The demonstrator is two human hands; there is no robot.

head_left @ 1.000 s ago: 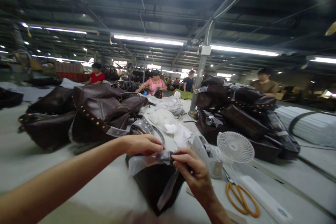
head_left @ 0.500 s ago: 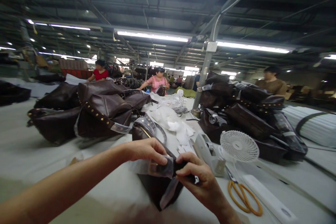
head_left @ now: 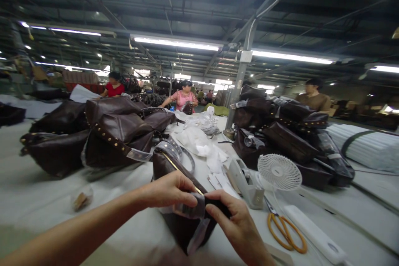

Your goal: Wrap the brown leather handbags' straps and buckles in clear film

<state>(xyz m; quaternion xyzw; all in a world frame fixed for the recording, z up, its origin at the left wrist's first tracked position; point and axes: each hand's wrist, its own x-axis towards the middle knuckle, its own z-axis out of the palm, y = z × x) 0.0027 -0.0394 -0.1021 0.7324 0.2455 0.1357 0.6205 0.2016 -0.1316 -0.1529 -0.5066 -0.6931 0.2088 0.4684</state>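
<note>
Lower now than in the earlier frame, our left hand [head_left: 171, 189] and its forearm bare more of a small tan scrap in clear, rounded wrapping [head_left: 81, 200]; our right hand [head_left: 237, 218] has sunk slightly too. Between them, directly before us, sits a dark brown, smooth leather bag [head_left: 179, 232], boxy and tapering toward its lowest corner, a gold-coloured zip line running along its top. Our left thumb and fingers are clamped on a strip of cloudy, wrinkled plastic film [head_left: 190, 211] over a strap; our right fingers pinch a dark strap end [head_left: 220, 206] alongside, the fingertips of both hands just beside each other. At the bag's far end, a studded leather handle [head_left: 170, 147] shines through its wrapping.

All this rests on a matte, pale tabletop [head_left: 56, 203]. Beyond the bag we see crumpled, papery white sheets [head_left: 193, 141]. To our right stand a grey, angular tape dispenser [head_left: 247, 187] and a round white fan [head_left: 279, 171] with curved plastic ribs; nearer lie scissors with looped orange handles [head_left: 285, 235] and a long, smooth white bar [head_left: 314, 232]. Slouching heaps of brown leather bags, the left one [head_left: 121, 133] gold-studded, the right one [head_left: 289, 145] partly film-wrapped, flank us.
</note>
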